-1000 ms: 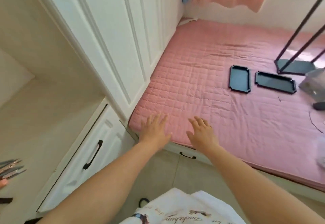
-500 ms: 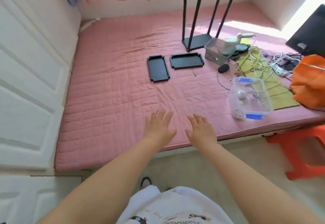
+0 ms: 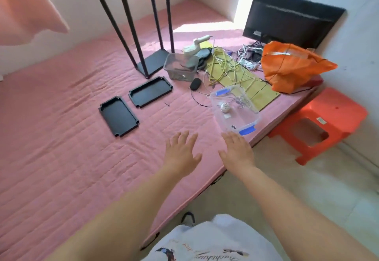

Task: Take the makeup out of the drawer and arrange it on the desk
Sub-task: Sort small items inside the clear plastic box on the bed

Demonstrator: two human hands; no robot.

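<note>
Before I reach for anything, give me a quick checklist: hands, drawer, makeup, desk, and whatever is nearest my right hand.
1. Left hand free, fingers spread, holding nothing: ok.
2. Right hand free, holding nothing: ok.
3. Drawer in view: not ok, only the pink mattress and floor show.
4. Makeup in view: not ok, none visible.
5. Desk in view: not ok.
6. Clear plastic box lies just beyond the right hand's fingertips; contact: cannot tell.
</note>
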